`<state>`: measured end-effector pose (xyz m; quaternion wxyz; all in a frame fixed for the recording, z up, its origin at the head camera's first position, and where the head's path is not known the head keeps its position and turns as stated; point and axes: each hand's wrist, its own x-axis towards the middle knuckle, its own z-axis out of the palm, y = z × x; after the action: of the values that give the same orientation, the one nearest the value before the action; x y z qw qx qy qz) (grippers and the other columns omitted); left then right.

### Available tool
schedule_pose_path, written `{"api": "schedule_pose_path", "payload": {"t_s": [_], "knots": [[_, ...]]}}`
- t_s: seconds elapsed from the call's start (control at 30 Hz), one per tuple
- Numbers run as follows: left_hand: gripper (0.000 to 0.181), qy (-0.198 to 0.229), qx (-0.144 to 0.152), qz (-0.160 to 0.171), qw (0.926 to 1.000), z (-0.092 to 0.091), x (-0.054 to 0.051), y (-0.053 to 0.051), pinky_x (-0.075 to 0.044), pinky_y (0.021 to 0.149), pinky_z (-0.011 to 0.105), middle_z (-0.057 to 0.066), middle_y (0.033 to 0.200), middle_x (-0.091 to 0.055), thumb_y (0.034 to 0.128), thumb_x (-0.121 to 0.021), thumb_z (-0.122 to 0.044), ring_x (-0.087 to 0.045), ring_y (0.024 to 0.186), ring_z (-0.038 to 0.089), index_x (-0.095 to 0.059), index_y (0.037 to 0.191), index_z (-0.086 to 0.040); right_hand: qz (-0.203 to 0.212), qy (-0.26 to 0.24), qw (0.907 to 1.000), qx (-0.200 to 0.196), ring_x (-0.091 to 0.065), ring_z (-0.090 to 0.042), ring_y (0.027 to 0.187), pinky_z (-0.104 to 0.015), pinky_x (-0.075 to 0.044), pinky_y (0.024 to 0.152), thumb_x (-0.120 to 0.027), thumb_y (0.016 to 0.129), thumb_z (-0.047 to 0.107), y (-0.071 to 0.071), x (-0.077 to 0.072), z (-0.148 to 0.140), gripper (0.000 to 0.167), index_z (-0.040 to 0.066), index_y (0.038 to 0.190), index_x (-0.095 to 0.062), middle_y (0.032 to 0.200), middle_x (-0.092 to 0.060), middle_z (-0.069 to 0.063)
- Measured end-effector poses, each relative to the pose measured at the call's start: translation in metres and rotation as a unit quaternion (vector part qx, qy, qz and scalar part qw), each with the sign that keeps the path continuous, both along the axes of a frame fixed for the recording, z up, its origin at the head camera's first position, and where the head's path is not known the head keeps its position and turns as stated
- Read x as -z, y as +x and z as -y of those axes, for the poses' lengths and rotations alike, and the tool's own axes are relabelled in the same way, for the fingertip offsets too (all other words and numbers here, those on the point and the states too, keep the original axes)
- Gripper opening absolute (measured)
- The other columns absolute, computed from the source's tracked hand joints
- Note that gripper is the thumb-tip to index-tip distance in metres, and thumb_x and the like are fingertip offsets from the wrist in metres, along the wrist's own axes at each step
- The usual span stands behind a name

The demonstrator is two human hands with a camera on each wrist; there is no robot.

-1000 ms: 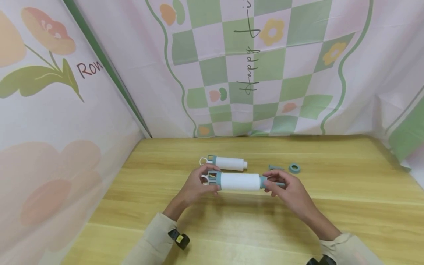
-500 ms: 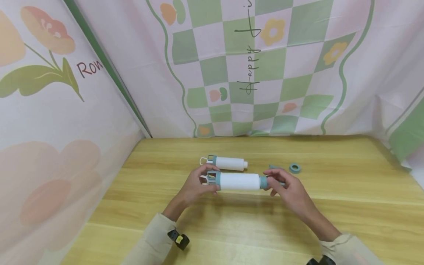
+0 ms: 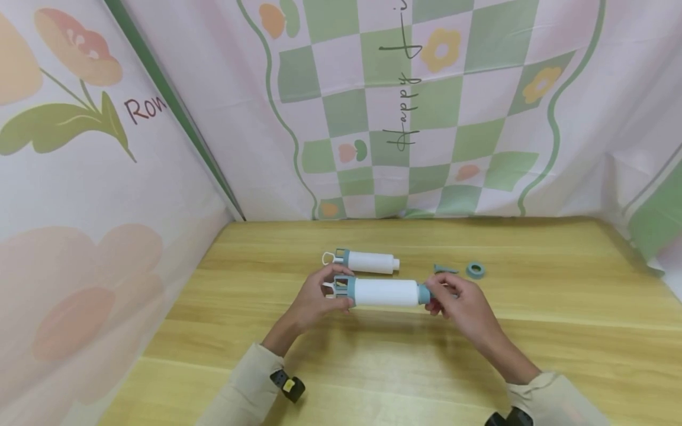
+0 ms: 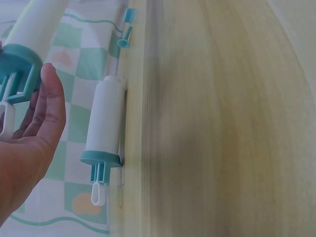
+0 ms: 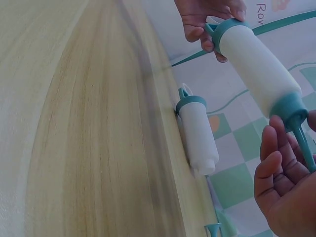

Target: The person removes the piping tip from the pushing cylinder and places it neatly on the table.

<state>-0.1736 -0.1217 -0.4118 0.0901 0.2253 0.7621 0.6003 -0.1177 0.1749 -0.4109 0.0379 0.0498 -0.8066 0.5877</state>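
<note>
Checked curtain (image 3: 485, 100) lettered "Happy", flowered cloth (image 3: 106, 195) reading "Ron" to its left, white tube (image 3: 386, 292) before the curtain, left hand (image 3: 311, 303) grasping the tube's slotted collar (image 3: 350, 290), right hand (image 3: 466, 305) pinching its blue-green nozzle (image 5: 289, 104).

Before us, a head-worn camera looks forward and down over the wooden table (image 3: 373, 367); nearer, sideways-tipped wrist cameras (image 3: 288, 384) share the hand-held teal-collared white syringe (image 3: 386, 292).
</note>
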Motion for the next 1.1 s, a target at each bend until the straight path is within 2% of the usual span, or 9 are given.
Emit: {"api": "schedule_pose_path", "payload": {"t_s": [0.17,0.47,0.6,0.7,0.87,1.0,1.1], "knots": [[0.044,0.000,0.001,-0.006,1.0000,0.0009,0.0011,-0.0002,-0.049,0.078,0.037,0.010,0.111,-0.059,0.0804,-0.076,-0.010,-0.054,0.094,0.024,-0.061,0.121,-0.005,-0.026,0.000,0.9995,-0.020,-0.065,-0.021,0.074,-0.033,-0.055,0.061,-0.056,0.104,0.025,0.0001,0.0027,-0.0005,0.030,-0.003,0.111,-0.064,0.085,-0.068,-0.012],[0.045,0.017,0.002,0.014,0.9998,0.0033,0.0020,0.0011,-0.056,0.071,0.036,0.013,0.110,-0.057,0.0801,-0.076,-0.008,-0.055,0.091,0.025,-0.060,0.123,-0.006,-0.054,-0.025,0.9971,-0.047,-0.063,-0.019,0.094,-0.030,-0.057,0.074,-0.066,0.098,0.015,0.0032,0.0071,-0.0025,0.026,-0.001,0.119,-0.062,0.109,-0.064,-0.015],[0.046,0.025,0.002,0.020,0.9995,0.0041,0.0021,0.0020,-0.058,0.069,0.037,0.014,0.110,-0.057,0.0798,-0.076,-0.007,-0.055,0.090,0.026,-0.060,0.123,-0.005,-0.067,-0.029,0.9962,-0.049,-0.062,-0.016,0.098,-0.028,-0.057,0.078,-0.067,0.097,0.012,0.0043,0.0080,-0.0010,0.026,-0.003,0.119,-0.062,0.111,-0.063,-0.016],[0.046,0.029,0.003,0.017,0.9994,0.0047,0.0027,0.0018,-0.058,0.068,0.037,0.014,0.111,-0.057,0.0793,-0.076,-0.006,-0.055,0.091,0.026,-0.060,0.122,-0.004,-0.073,-0.024,0.9959,-0.049,-0.062,-0.016,0.096,-0.029,-0.057,0.075,-0.064,0.099,0.012,0.0040,0.0080,-0.0004,0.026,-0.004,0.120,-0.061,0.111,-0.063,-0.016],[0.046,0.034,0.004,0.017,0.9993,0.0051,0.0039,0.0014,-0.059,0.068,0.039,0.013,0.111,-0.057,0.0793,-0.076,-0.006,-0.055,0.090,0.026,-0.060,0.122,-0.003,-0.051,0.004,0.9983,-0.027,-0.064,-0.020,0.085,-0.032,-0.055,0.067,-0.052,0.106,0.024,0.0023,0.0056,-0.0010,0.032,-0.003,0.123,-0.060,0.103,-0.065,-0.014],[0.046,0.039,0.007,0.021,0.9990,0.0044,0.0034,0.0019,-0.059,0.068,0.046,0.014,0.110,-0.057,0.0795,-0.076,-0.005,-0.056,0.088,0.026,-0.060,0.122,-0.003,-0.003,0.013,0.9999,-0.008,-0.064,-0.021,0.075,-0.033,-0.054,0.063,-0.049,0.107,0.034,0.0000,0.0016,-0.0010,0.039,-0.002,0.116,-0.062,0.087,-0.067,-0.012],[0.046,0.039,0.009,0.023,0.9989,0.0041,0.0028,0.0024,-0.059,0.069,0.049,0.015,0.110,-0.057,0.0794,-0.076,-0.004,-0.056,0.088,0.026,-0.060,0.122,-0.003,0.043,-0.008,0.9990,-0.011,-0.062,-0.022,0.069,-0.033,-0.054,0.060,-0.049,0.106,0.038,-0.0013,-0.0017,-0.0003,0.044,-0.004,0.110,-0.062,0.077,-0.065,-0.013]]}}
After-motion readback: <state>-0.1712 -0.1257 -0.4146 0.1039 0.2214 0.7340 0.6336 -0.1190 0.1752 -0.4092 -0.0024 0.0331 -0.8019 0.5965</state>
